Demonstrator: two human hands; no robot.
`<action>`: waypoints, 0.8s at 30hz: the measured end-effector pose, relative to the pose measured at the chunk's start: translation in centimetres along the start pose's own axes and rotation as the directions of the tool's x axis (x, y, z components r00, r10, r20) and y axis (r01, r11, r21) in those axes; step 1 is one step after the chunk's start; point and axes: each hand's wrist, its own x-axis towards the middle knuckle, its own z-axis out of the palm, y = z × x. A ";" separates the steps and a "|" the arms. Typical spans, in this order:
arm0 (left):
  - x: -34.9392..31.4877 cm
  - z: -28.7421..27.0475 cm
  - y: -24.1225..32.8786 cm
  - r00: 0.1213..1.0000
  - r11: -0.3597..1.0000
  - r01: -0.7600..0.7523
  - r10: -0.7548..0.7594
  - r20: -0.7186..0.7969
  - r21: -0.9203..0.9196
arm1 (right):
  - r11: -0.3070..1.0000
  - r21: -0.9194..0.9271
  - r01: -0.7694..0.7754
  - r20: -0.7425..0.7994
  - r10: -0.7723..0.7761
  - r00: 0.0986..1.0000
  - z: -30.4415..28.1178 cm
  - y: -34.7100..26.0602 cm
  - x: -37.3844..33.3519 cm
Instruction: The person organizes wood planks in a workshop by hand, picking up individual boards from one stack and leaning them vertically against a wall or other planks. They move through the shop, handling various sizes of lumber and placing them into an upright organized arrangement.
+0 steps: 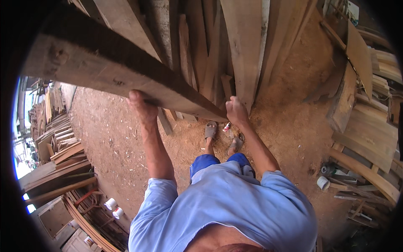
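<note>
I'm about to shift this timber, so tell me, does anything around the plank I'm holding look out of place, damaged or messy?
The plank has a knot and rough, chipped patches near its far end. Your left hand and right hand grip its lower edge. Sawdust covers the ground, and the leaning boards stand unevenly. Otherwise nothing stands out.

A light blue short-sleeved shirt [226, 201] is worn, its sleeves ending above the elbows so that both forearms are left bare. Below the shirt's hem, bright blue shorts [210, 161] are seen. Beyond the shorts, grey open-toed sandals [210, 130] are worn on both feet. No gloves, watch or rings are made out on the left hand [140, 105] or the right hand [236, 111].
</note>
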 end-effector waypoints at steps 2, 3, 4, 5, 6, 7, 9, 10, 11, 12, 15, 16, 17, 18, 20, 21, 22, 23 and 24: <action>-0.9 -1.2 0.7 0.998 0.997 -0.058 0.057 0.010 0.041 | 0.965 -0.250 -0.075 0.135 0.111 0.985 1.4 2.4 2.5; -1.6 -1.5 1.2 0.999 1.000 -0.014 0.014 -0.043 0.005 | 0.927 -0.374 -0.018 0.121 0.068 0.990 2.3 2.9 3.6; -2.4 -2.6 0.9 0.997 0.999 -0.045 0.044 -0.058 -0.004 | 0.871 -0.490 0.035 0.119 0.027 0.993 3.4 3.8 4.6; -3.1 -3.6 0.6 0.994 0.997 -0.076 0.075 -0.075 -0.011 | 0.832 -0.550 0.067 0.109 -0.008 0.994 3.9 4.5 6.8; -3.8 -3.9 0.8 0.993 0.997 -0.078 0.078 -0.089 0.002 | 0.806 -0.588 0.069 0.071 -0.034 0.997 5.0 5.8 9.4; -4.5 -3.7 1.3 0.992 0.997 -0.075 0.072 -0.106 -0.025 | 0.780 -0.622 0.067 0.031 -0.061 0.998 5.8 6.8 11.8; -5.1 -4.6 2.0 0.988 0.949 -0.007 -0.041 -0.147 -0.316 | 0.703 -0.705 0.089 0.041 -0.085 0.996 6.7 7.5 16.0; -4.7 -3.2 2.9 1.000 0.940 -0.018 0.020 0.001 -0.341 | 0.712 -0.695 0.100 0.056 -0.086 0.995 7.2 8.5 18.3; -4.1 -1.3 3.9 0.984 0.930 -0.016 0.081 0.161 -0.368 | 0.801 -0.597 -0.040 0.001 0.051 0.999 7.9 9.9 20.6; -4.1 -0.9 4.3 0.985 0.945 -0.030 0.083 0.149 -0.327 | 0.856 -0.484 -0.184 -0.028 0.195 0.980 8.8 10.9 22.0; -4.1 -1.5 4.3 0.978 0.970 -0.107 0.142 0.151 -0.220 | 0.590 -0.808 -0.001 -0.023 -0.030 0.999 9.5 10.6 20.7; -4.0 -2.2 4.8 0.971 0.974 -0.097 0.138 0.197 -0.204 | 0.537 -0.843 0.014 -0.005 -0.035 0.999 9.5 10.9 20.3; -3.8 -2.7 4.7 0.960 0.977 -0.125 0.164 0.229 -0.176 | 0.541 -0.841 0.011 0.001 -0.018 1.000 9.9 11.0 19.6; -3.8 -3.2 4.8 0.948 0.976 -0.159 0.193 0.253 -0.148 | 0.558 -0.830 0.011 0.025 0.018 1.000 10.0 10.5 19.4; -3.7 -3.0 4.7 0.950 0.973 -0.184 0.213 0.229 -0.139 | 0.744 -0.661 -0.097 0.112 0.226 0.968 10.2 10.1 17.9; -3.7 -3.0 4.7 0.949 0.966 -0.225 0.247 0.195 -0.131 | 0.847 -0.482 -0.226 0.209 0.362 0.908 10.1 10.0 16.1; -3.7 -3.0 4.9 0.946 0.963 -0.229 0.254 0.202 -0.140 | 0.783 -0.589 -0.199 0.147 0.346 0.927 10.8 12.7 14.4; -3.6 -3.3 4.9 0.961 0.972 -0.193 0.216 0.176 -0.136 | 0.707 -0.684 -0.177 0.087 0.320 0.944 11.8 15.4 13.5; -3.2 -3.8 4.5 0.973 0.978 -0.160 0.179 0.148 -0.135 | 0.711 -0.680 -0.179 0.075 0.310 0.948 11.8 15.1 13.4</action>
